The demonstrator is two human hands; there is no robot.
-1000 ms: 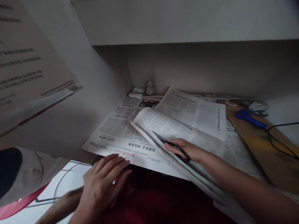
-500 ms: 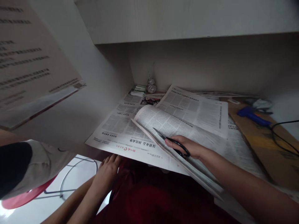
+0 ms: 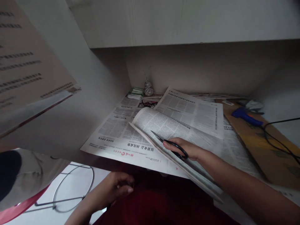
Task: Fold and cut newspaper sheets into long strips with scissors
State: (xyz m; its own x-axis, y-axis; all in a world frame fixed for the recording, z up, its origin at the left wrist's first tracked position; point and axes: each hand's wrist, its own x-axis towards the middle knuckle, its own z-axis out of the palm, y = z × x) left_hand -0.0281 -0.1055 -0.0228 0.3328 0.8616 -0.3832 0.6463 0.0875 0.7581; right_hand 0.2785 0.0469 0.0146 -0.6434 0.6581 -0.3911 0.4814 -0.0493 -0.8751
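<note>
Head view: black scissors (image 3: 172, 146) are gripped in the right hand (image 3: 187, 150), blades resting on the folded newspaper (image 3: 164, 128) on the bench (image 3: 257, 147). The left hand (image 3: 114, 187) is curled loosely below the bench edge, holding nothing clear. Cutting seems just begun; steadying the paper looks needed.

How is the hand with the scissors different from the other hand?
The right hand rests up on the newspaper and holds black scissors; the left hand hangs lower, below the desk edge, over dark red cloth. The right arm stretches forward; the left hand's fingers are curled in, and whether they hold anything is unclear. Both hands are bare.
</note>
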